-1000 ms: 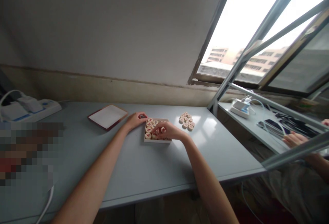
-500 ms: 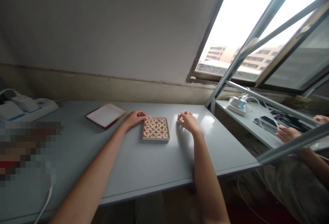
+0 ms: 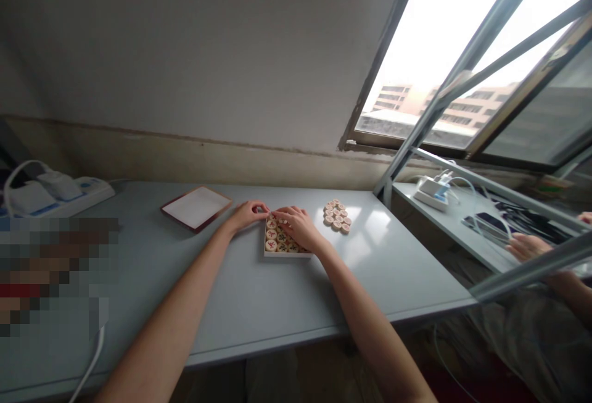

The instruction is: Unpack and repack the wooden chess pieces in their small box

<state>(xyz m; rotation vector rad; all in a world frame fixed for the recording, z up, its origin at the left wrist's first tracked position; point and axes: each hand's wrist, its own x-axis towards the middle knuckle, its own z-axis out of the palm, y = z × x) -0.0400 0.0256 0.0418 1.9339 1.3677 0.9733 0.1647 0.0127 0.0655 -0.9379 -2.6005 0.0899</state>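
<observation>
A small shallow box (image 3: 277, 253) sits on the grey table (image 3: 259, 304), filled with round wooden chess pieces (image 3: 272, 241) marked in red and black. My left hand (image 3: 248, 213) rests at the box's far left corner, fingers curled against its edge. My right hand (image 3: 298, 226) lies over the box's upper right part, fingertips pinched on a piece at the far row. A loose cluster of wooden pieces (image 3: 337, 216) lies on the table to the right of the box.
The box's red-edged lid (image 3: 196, 208) lies to the left. A white power strip with plugs (image 3: 50, 193) is at far left. A metal window frame (image 3: 416, 137) rises at right. Beyond it, another person's hand (image 3: 525, 246) rests on a second table with chargers (image 3: 432, 190) and cables.
My right hand was in the box, reached right to the loose cluster half a second ago, and has come back over the box. My left hand stayed at the box's corner.
</observation>
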